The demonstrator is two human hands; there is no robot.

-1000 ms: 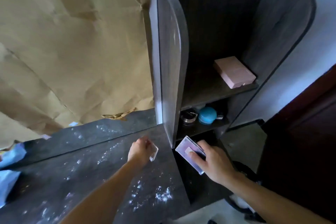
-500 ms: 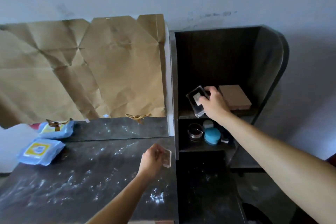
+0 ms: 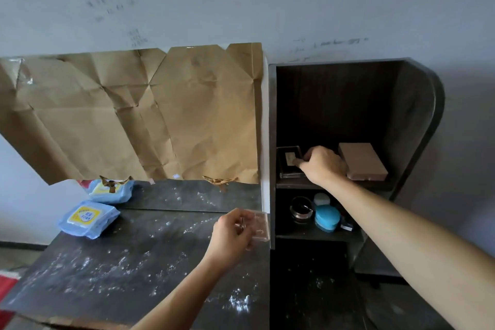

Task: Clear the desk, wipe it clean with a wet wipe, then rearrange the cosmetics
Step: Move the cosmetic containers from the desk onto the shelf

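My right hand reaches into the upper shelf of the dark side cabinet and grips a clear flat cosmetic case that stands on the shelf, left of a pink box. My left hand hovers above the dark desk near its right edge and holds a small clear plastic case. White powder specks cover the desk top. A blue wet wipe pack lies at the desk's back left.
The lower shelf holds a round glass jar, a blue compact and a small white pot. Crumpled brown paper covers the mirror behind the desk, whose uncovered strip reflects the pack.
My right hand has carried the clear flat case from low by the cabinet up onto the upper shelf. My left hand stays over the desk's right edge with its small case. The view has tilted up.
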